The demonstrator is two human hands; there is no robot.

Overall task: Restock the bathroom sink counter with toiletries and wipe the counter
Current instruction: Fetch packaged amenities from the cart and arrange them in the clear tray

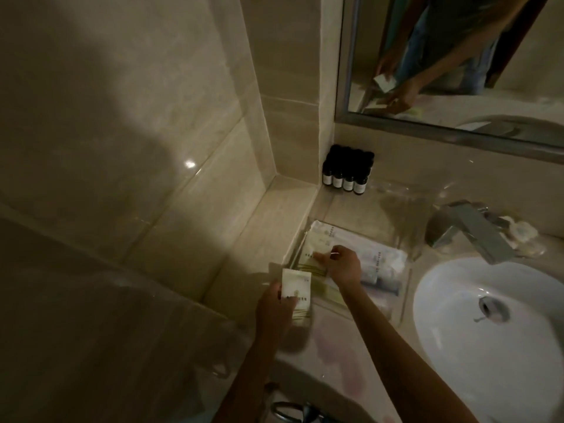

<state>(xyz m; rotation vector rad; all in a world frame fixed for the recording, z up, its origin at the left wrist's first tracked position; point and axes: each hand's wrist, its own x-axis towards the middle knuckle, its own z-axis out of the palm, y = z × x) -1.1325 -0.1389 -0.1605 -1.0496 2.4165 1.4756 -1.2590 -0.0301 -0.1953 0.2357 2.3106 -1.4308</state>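
A clear tray point(404, 296) on the beige counter point(332, 346) holds several white and pale yellow toiletry packets point(323, 239). My left hand point(273, 306) grips a small stack of pale packets point(296, 296) just left of the tray's near corner. My right hand point(343, 265) reaches into the tray and pinches a flat packet point(314, 257) lying on the pile. Several small dark bottles point(346, 175) with white labels stand in the counter's back corner.
A white round sink point(464, 331) lies right of the tray, with a chrome faucet point(476, 233) behind it. Crumpled clear wrapping point(522, 232) sits beside the faucet. A mirror point(457, 56) hangs above. Tiled walls point(137, 148) close the left side.
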